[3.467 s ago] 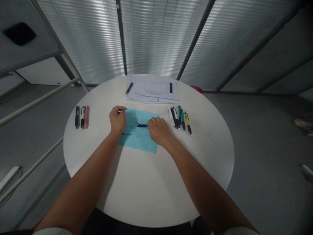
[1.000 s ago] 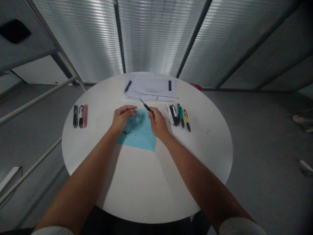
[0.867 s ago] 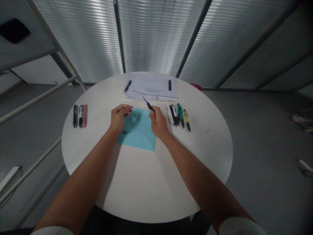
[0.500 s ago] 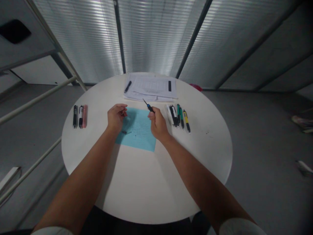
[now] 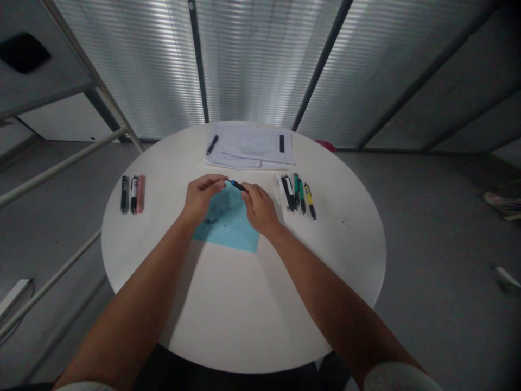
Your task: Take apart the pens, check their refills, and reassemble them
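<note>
Both hands meet above a light blue sheet [image 5: 228, 228] on the round white table [image 5: 244, 304]. My right hand [image 5: 257, 206] is closed round a blue and black pen [image 5: 237, 185], which lies almost level and points left. My left hand [image 5: 201, 196] has its fingers pinched together at the pen's left tip; what they hold, if anything, is too small to see. A small dark pen part [image 5: 208, 221] lies on the sheet below my left hand.
Several pens [image 5: 298, 191] lie in a row right of the sheet. Three pens [image 5: 131, 194] lie at the table's left. A stack of printed papers [image 5: 252, 146] with a black pen [image 5: 212, 145] on it sits at the far edge. A metal railing [image 5: 61, 168] runs at the left.
My right hand has tipped the pen down from pointing up and away to nearly level. My left hand has moved right and its fingertips now meet the pen's tip.
</note>
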`<act>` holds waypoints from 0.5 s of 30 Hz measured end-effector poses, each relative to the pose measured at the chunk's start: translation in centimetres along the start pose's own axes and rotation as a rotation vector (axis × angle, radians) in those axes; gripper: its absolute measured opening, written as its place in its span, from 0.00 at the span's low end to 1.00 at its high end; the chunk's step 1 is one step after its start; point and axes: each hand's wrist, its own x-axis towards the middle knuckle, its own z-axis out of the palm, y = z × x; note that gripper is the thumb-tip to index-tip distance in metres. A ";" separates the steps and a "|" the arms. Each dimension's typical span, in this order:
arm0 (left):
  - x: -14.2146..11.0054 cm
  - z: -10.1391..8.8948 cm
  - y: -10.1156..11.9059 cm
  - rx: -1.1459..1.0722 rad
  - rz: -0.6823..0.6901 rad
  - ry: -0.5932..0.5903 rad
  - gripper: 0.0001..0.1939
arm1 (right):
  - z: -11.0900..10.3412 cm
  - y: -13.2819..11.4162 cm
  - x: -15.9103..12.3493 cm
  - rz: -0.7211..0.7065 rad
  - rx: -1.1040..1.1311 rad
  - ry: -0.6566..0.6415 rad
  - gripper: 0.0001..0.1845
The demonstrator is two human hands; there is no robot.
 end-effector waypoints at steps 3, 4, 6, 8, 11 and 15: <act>-0.1 0.3 0.2 -0.032 -0.015 -0.014 0.07 | 0.0 0.0 0.0 -0.010 -0.018 -0.014 0.22; 0.0 0.3 0.2 -0.036 -0.019 -0.010 0.07 | 0.1 0.0 0.0 -0.012 -0.028 -0.020 0.22; 0.0 0.2 0.1 -0.050 -0.023 0.001 0.07 | 0.1 0.0 0.0 -0.013 -0.056 -0.027 0.23; 0.1 0.0 0.0 -0.079 -0.030 -0.012 0.08 | 0.1 0.0 0.0 -0.005 -0.082 -0.022 0.23; 0.1 -0.1 0.0 -0.111 -0.030 -0.041 0.09 | 0.1 0.1 0.0 -0.004 -0.099 -0.012 0.23; 0.1 -0.1 0.0 -0.064 -0.018 -0.006 0.07 | 0.1 0.1 0.0 -0.018 -0.091 -0.019 0.22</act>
